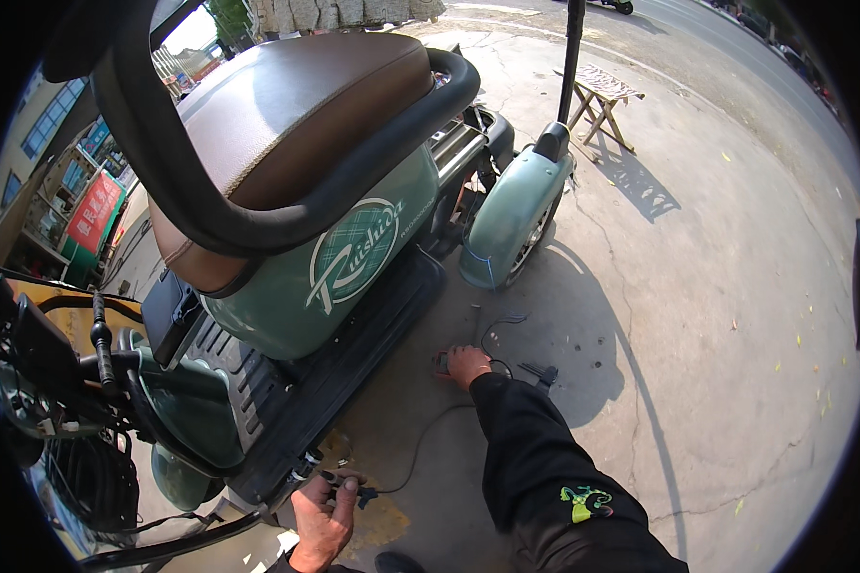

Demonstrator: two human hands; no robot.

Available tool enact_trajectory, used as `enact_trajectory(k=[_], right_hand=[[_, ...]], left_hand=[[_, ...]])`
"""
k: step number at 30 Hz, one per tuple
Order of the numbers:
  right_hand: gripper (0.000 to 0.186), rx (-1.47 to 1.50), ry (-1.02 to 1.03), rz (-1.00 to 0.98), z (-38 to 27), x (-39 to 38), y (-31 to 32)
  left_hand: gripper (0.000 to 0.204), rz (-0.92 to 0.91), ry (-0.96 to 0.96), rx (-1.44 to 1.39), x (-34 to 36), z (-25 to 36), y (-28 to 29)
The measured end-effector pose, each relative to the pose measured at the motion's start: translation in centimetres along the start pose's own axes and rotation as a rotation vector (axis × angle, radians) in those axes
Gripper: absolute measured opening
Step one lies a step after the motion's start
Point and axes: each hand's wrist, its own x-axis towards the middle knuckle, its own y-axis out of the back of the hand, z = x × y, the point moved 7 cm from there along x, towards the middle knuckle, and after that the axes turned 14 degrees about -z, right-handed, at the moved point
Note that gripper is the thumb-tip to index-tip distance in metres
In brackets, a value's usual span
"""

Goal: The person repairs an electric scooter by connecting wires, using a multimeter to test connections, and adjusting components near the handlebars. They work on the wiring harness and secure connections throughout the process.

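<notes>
We can't make out the small object under our right hand [467, 364], mostly covered. Left hand [323, 516]: wrist cropped by bottom edge, gripped dark connector [346, 489] too small to identify.

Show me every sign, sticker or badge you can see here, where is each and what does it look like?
Round badge: side of the green scooter below the seat, white ring, plaid green centre, white script.
Red sign: building at far left, slanted rectangle, pale characters.
Green emblem: black sleeve near lower edge, small bright squiggle.
</notes>
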Motion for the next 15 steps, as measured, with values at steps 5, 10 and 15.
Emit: enact_trajectory(k=[5, 10, 15], right_hand=[[0.035, 0.023, 0.117, 0.010, -5.3, 0.1, -0.6], [0.040, 0.038, 0.139, 0.042, -9.5, 1.1, -2.4], [0.040, 0.015, 0.106, -0.033, -10.5, 1.6, -3.2]], left_hand=[[0.018, 0.083, -0.031, -0.018, 0.1, 0.1, 0.4], [0.017, 0.112, 0.014, -0.043, 0.0, -0.7, 1.3], [0.015, 0.151, 0.018, -0.023, -0.2, -1.1, 2.7]])
